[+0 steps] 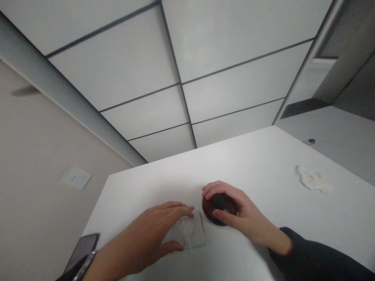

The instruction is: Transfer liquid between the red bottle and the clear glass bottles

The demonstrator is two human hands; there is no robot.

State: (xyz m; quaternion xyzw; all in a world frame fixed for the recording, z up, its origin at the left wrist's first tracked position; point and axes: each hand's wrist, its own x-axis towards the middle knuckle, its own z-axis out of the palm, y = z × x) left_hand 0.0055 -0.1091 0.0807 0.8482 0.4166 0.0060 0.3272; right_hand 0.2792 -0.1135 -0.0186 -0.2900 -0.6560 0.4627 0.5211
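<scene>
The person's left hand (158, 232) reached in over a clear square pane (197, 235) that lay flat on the white surface (249, 156). Its grip was partly open: the fingers arched over the far part of the pane, the thumb stretched out on the near side, and a wide gap showed between them. A pale, round, see-through shape (186, 226) showed at the pane within that gap; whether it was a separate piece could not be told, nor whether the fingertips pressed on the glassy material. The right hand (237, 207) had its grip curled round a dark red round object (207, 208) just to the right of the pane, with a small gap between the two things. The fingers lay over the far side of this object, and the thumb came in from the near side, next to the black knob (218, 200) on top; how firmly it pressed was unclear. A dark sleeve (310, 253) covered the right forearm, and a band (84, 266) circled the left wrist. Beside that wrist, a phone (83, 249) lay partly hidden. Well off to the right, a white patch (312, 178) lay on the surface. A wall socket (78, 178) showed at the left, and large pale panels (234, 58) with dark strips stood beyond.
</scene>
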